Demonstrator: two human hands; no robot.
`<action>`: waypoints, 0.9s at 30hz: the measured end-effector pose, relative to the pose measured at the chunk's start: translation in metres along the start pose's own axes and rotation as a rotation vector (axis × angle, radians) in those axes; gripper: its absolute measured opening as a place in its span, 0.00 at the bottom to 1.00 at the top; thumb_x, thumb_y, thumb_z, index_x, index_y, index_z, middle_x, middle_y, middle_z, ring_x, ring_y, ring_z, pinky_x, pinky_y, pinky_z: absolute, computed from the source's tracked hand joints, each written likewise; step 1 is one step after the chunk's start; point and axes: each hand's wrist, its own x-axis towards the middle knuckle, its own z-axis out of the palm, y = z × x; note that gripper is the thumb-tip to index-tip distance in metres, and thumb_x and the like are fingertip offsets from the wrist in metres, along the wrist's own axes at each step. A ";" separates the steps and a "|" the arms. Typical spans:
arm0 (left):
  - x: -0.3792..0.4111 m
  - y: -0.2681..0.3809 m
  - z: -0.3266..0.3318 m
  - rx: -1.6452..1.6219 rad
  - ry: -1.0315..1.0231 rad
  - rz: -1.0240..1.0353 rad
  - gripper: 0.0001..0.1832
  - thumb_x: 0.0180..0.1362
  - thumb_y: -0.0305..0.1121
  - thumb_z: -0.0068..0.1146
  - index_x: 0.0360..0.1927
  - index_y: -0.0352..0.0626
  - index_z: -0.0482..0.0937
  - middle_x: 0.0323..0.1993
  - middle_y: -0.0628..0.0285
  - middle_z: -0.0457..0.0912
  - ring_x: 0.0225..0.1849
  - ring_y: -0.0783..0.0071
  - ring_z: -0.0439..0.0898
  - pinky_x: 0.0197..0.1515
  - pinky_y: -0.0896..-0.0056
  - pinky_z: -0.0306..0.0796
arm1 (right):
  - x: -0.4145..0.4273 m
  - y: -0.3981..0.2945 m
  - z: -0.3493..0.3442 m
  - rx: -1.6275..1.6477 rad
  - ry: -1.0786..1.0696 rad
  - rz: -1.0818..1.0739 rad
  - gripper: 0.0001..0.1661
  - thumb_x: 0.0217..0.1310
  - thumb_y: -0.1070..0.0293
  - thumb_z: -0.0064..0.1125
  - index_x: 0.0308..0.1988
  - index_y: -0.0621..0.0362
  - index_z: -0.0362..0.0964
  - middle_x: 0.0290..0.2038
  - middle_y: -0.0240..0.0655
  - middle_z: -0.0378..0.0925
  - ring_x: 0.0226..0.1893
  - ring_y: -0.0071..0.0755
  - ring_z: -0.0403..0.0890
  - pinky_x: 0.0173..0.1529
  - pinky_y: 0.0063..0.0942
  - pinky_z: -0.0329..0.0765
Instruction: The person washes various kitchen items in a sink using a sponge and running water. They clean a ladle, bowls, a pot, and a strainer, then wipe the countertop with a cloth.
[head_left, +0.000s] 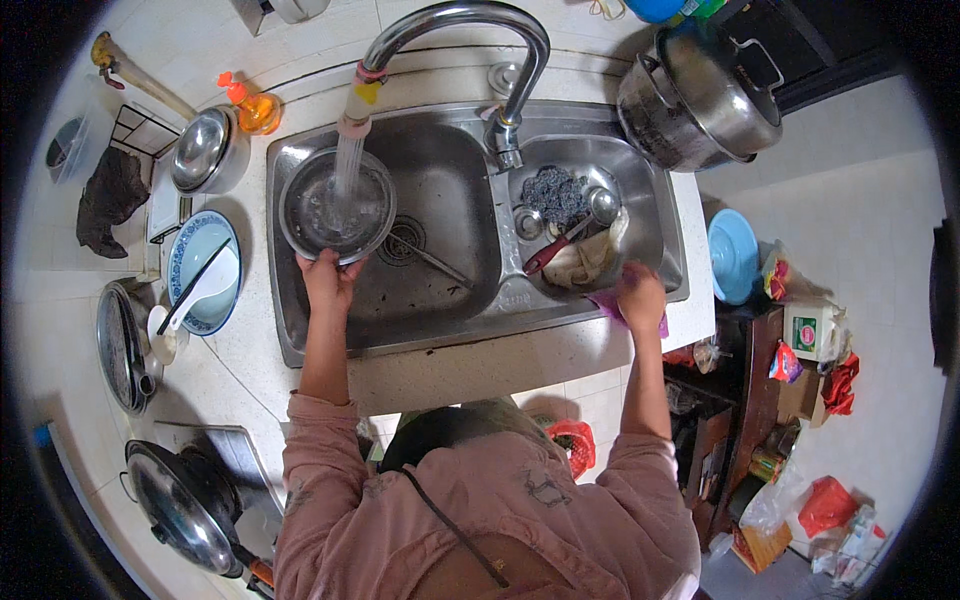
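Note:
My left hand grips the near rim of a round metal bowl in the left basin of a steel double sink. Water runs into the bowl from a curved chrome faucet. Below and right of the bowl, a thin metal utensil lies across the drain. At the sink's right front edge, my right hand is closed on a purple cloth. The right basin holds a dark mesh scourer, a small ladle with a red handle and a beige cloth.
A large steel pot stands right of the sink. To the left are an orange soap bottle, a lidded pot and an enamel basin holding a white spoon. A lidded wok sits on the stove, lower left.

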 end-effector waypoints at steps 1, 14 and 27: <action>0.005 -0.003 -0.001 -0.108 0.015 -0.105 0.30 0.46 0.14 0.34 0.55 0.49 0.54 0.52 0.49 0.62 0.46 0.49 0.73 0.38 0.48 0.77 | 0.007 0.003 0.002 -0.021 -0.129 -0.056 0.16 0.40 0.70 0.55 0.36 0.57 0.75 0.32 0.43 0.77 0.35 0.49 0.76 0.41 0.39 0.72; -0.002 -0.025 -0.024 -0.122 0.117 -0.245 0.34 0.43 0.16 0.37 0.56 0.54 0.53 0.54 0.50 0.60 0.49 0.45 0.70 0.40 0.40 0.74 | 0.062 -0.009 0.045 -0.309 -0.604 -0.070 0.24 0.42 0.57 0.61 0.44 0.48 0.73 0.42 0.43 0.75 0.43 0.46 0.75 0.47 0.39 0.71; 0.002 -0.032 -0.007 0.043 0.120 -0.091 0.32 0.46 0.16 0.38 0.57 0.53 0.54 0.53 0.50 0.63 0.45 0.46 0.73 0.35 0.45 0.77 | -0.050 -0.002 -0.043 -0.462 -0.287 0.185 0.13 0.40 0.61 0.63 0.33 0.45 0.74 0.34 0.38 0.72 0.35 0.47 0.73 0.39 0.40 0.71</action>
